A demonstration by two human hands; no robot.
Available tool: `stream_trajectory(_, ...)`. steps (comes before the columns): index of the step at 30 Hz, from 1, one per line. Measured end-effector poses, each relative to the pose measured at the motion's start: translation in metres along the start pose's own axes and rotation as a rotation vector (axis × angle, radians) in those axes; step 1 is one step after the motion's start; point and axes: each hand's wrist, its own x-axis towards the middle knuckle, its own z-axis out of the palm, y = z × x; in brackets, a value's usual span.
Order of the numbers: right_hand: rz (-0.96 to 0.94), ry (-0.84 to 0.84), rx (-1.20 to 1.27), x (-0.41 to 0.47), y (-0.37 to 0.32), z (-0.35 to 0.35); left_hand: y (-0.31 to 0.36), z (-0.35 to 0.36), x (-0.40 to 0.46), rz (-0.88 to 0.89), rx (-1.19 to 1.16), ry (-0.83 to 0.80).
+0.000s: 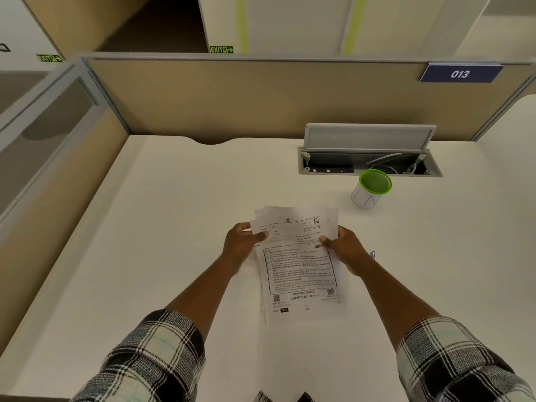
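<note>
A stack of printed white papers (300, 274), a chemistry exam sheet on top, lies over the white desk (162, 227) in the middle of the head view. Its far sheets are fanned unevenly. My left hand (242, 245) pinches the stack's upper left edge, thumb on top. My right hand (346, 246) pinches the upper right edge the same way. Both forearms wear rolled plaid sleeves.
A white cup with a green rim (371, 188) stands at the back right, just in front of an open grey cable hatch (368, 153). A small clip-like object (373, 254) lies right of my right wrist. Beige partitions (232, 97) wall the desk behind and on the left.
</note>
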Motion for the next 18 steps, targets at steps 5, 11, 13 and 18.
stream_trajectory(5, 0.013, 0.043, 0.022, -0.006, -0.006, -0.010, 0.004, -0.001, 0.002, 0.058, -0.032, -0.055)
stream_trajectory(11, -0.004, 0.129, -0.025, -0.009, -0.011, -0.013, 0.005, 0.000, 0.008, 0.024, -0.085, -0.114)
stream_trajectory(13, -0.006, 0.154, -0.065, -0.009, -0.011, -0.013, 0.005, 0.001, 0.010, 0.019, -0.099, -0.125)
stream_trajectory(18, -0.023, 0.243, -0.338, -0.008, -0.010, -0.004, 0.006, 0.004, 0.011, -0.016, -0.125, -0.124)
